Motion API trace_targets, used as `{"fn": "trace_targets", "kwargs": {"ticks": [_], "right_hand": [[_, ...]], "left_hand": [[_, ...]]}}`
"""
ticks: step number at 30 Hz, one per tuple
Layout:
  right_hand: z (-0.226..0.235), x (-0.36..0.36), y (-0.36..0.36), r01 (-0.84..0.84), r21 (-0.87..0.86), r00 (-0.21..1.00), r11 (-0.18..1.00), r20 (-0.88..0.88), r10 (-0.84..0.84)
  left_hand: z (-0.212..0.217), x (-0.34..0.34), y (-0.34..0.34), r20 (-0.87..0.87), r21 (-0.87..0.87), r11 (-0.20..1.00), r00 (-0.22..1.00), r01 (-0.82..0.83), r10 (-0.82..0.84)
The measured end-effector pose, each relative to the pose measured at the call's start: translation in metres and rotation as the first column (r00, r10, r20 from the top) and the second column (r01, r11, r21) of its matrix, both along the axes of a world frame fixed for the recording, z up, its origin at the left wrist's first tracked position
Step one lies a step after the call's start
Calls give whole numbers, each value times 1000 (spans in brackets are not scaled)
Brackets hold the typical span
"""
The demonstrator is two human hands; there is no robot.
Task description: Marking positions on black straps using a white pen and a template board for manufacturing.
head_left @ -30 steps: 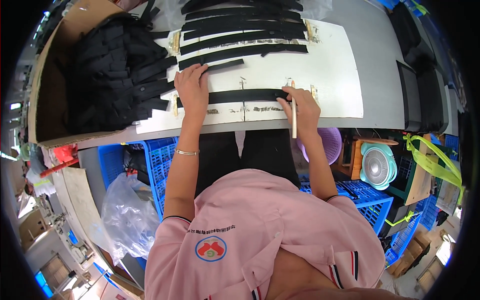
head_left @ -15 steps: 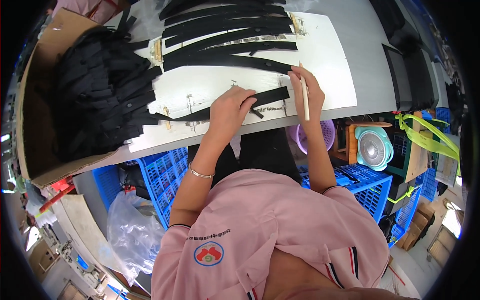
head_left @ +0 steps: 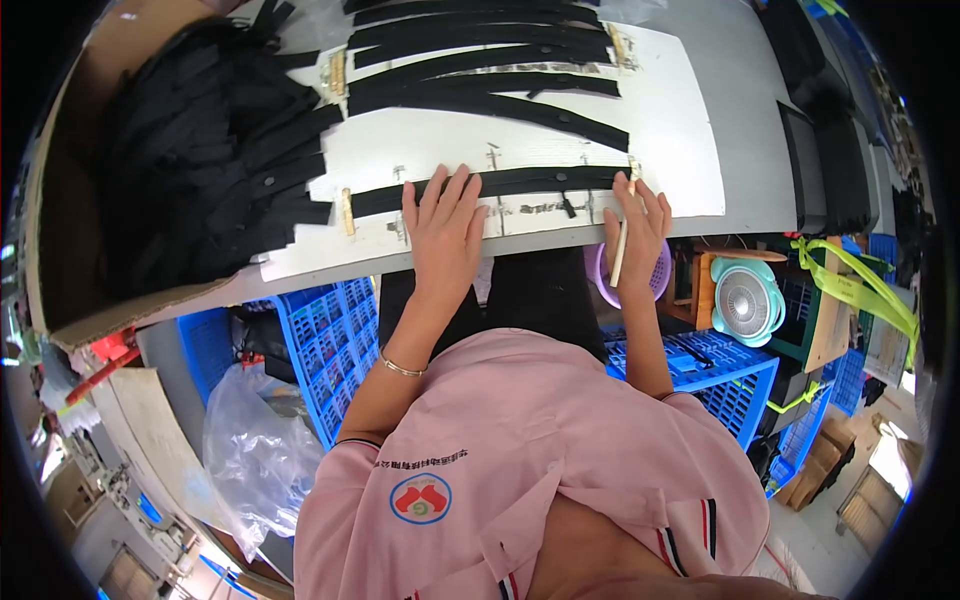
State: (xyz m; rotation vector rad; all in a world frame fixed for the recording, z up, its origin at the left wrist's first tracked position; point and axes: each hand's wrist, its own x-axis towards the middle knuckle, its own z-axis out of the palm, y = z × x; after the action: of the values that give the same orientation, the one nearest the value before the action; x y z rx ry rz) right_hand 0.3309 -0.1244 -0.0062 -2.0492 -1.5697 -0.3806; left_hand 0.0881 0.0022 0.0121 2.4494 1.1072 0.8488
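A black fabric strip (head_left: 525, 182) with a small round button and a short side tab lies straight along the near edge of a marked white board (head_left: 660, 100). My left hand (head_left: 443, 215) lies on the strip left of its middle, fingers stretched out and spread. At the strip's right end, my right hand (head_left: 640, 222) touches the strip with its fingertips. A slim white pen-like stick (head_left: 619, 255) is held in that hand, pointing down past the palm. Several similar black strips (head_left: 480, 65) lie side by side farther back on the board.
A cardboard box (head_left: 52, 215) heaped with black strips (head_left: 210, 170) stands at the left. Dark flat cases (head_left: 800, 165) lie along the table's right. Below the table are blue crates (head_left: 325, 345), a purple basket (head_left: 655, 275) and a turquoise fan (head_left: 748, 302).
The near strip has gone from slanted to straight along the board. My left hand has opened from a pinch and spread flat on it. My right hand has left the farther strip for this one's end.
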Motion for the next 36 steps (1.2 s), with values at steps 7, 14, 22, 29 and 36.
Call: {"fn": "trace_targets", "kwargs": {"ticks": [7, 14, 22, 29, 36], "right_hand": [[0, -6, 2, -10, 45, 1000, 999, 9, 9], [18, -18, 11, 55, 36, 998, 998, -31, -54], [62, -111, 87, -247, 70, 472, 966, -862, 183], [31, -162, 135, -351, 131, 347, 927, -901, 259], [27, -166, 138, -403, 91, 459, 911, -841, 287]], "left_hand": [[-6, -60, -12, -144, -28, 978, 969, -208, 202], [-9, -84, -3, -99, -27, 966, 963, -256, 252], [-11, -84, -3, -70, -32, 961, 960, -274, 271], [-12, -82, -4, -40, -56, 959, 960, -279, 277], [-12, -84, -4, -14, -55, 956, 958, -287, 287]]}}
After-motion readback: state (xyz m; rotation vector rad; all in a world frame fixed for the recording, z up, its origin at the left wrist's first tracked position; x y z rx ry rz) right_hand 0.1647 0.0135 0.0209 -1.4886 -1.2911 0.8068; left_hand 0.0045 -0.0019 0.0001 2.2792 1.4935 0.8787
